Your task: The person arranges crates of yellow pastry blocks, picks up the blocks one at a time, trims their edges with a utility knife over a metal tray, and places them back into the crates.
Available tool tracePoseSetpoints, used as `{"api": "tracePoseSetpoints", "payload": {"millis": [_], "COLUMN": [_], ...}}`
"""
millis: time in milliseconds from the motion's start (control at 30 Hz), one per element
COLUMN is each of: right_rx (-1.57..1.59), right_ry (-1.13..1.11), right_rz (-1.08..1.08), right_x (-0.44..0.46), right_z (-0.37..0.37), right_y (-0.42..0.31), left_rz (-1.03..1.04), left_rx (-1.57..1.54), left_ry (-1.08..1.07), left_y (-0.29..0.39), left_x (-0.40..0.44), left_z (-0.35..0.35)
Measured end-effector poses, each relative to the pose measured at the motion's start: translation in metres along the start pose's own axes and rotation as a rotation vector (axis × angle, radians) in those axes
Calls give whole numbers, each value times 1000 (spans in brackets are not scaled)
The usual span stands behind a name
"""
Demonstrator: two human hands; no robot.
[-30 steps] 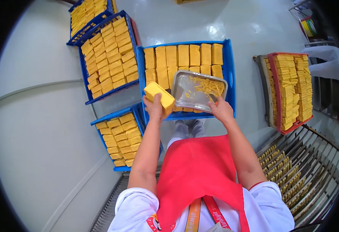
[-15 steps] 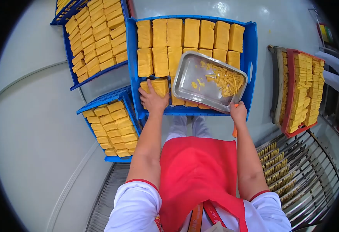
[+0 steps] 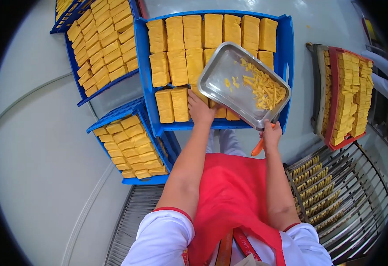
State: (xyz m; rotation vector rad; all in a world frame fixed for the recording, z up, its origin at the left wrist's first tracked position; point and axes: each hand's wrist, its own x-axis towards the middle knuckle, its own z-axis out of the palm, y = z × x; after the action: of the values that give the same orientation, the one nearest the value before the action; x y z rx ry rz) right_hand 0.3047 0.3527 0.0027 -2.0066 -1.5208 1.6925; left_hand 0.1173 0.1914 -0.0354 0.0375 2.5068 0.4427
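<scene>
A blue crate holds rows of yellow blocks with slightly rough faces. Near its front side, my left hand grips a yellow block that is partly hidden under a metal tray. The shallow metal tray lies tilted over the blocks, with yellow shavings gathered toward its right side. My right hand is closed at the tray's near right corner. It also holds a tool with an orange handle, whose working end I cannot make out.
Blue crates of yellow blocks stand at the upper left and left. On the right is a red crate packed with yellow pieces. Below it, a metal rack carries thin yellow pieces. Another person's white-clothed limbs show at the right edge.
My left hand has moved right, leaving two blocks side by side at the crate's front left. The tray has turned and shifted slightly right. The orange handle now points down and left.
</scene>
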Motion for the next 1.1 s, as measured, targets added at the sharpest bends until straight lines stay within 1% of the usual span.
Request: {"api": "tracePoseSetpoints", "payload": {"millis": [33, 67, 133, 200, 267, 300, 333, 367, 400, 433, 500, 533, 600, 633, 667, 700, 733, 767, 800, 833, 900, 933, 967, 1000, 1033, 1067, 1100], "right_rx": [-2, 9, 27, 22, 15, 3, 11, -102, -213, -199, -311, -299, -308, -303, -106, 93, 99, 111, 121, 128, 68, 73, 46, 20, 24, -27, -82], "right_ry": [3, 16, 33, -7, -24, -44, -40, -17, 4, 2, -91, -90, -83, -78, -144, -213, -215, -300, -385, -388, -302, -304, -265, -222, -212, -350, -486], "right_rz": [5, 9, 15, -24, -53, -85, -85, -214, -341, -339, -206, -207, 77, 75, 159, 240, 236, 269, 302, 297, 358, 361, 296, 229, 230, 139, 50], "right_x": [-1, 1, 5, 7, 10, 14, 26, 39, 48, 49, 49, 41, 18, 18, 21, 21, 18, 15, 11, 8, 3, 2, 4, 5, -1, -9, -21], "right_z": [0, 2, 4, 1, 0, -3, -6, -6, -6, -7, -9, -10, -14, -23, -33, -39, -39, -39, -38, -37, -34, -35, -37, -38, -38, -38, -37], "right_y": [2, 2, 1, -1, 0, 0, 13, 27, 37, 34, 22, 6, -31, -28, -24, -25, -23, -22, -25, -27, -31, -24, -16, -13, -21, -27, -39], "left_rz": [-10, -8, 131, 166, 162, 169, 56, -57, -50, -72, -87, -60, -27, 21, 69, 73, 30, -13, -10, -40, -70, 77, 224, 230, 327, 426, 438], "left_rx": [-87, -86, -271, -225, -231, -228, -150, -70, -62, -19, 32, 29, 26, 174, 322, 323, 367, 412, 414, 460, 510, 451, 389, 391, 385, 373, 367], "left_ry": [38, 37, -22, -4, -129, -130, -119, -102, -95, -98, -90, -115, -140, -144, -145, -140, -120, -98, -90, -61, -27, 22, 70, 70, -13, -100, -112], "left_y": [-7, -16, -31, -39, -31, -27, -24, -21, -20, -22, -25, -28, -24, -18, -13, -14, -18, -22, -22, -22, -18, -16, -13, -5, 8, 19, 27], "left_x": [7, 13, 23, 26, 30, 26, 18, 9, -3, -17, -40, -49, -63, -70, -73, -73, -70, -68, -66, -64, -63, -65, -67, -68, -72, -75, -78], "left_z": [7, 11, 8, 2, -17, -25, -34, -44, -57, -70, -93, -103, -120, -131, -137, -137, -136, -136, -138, -140, -147, -153, -159, -166, -172, -176, -175]}}
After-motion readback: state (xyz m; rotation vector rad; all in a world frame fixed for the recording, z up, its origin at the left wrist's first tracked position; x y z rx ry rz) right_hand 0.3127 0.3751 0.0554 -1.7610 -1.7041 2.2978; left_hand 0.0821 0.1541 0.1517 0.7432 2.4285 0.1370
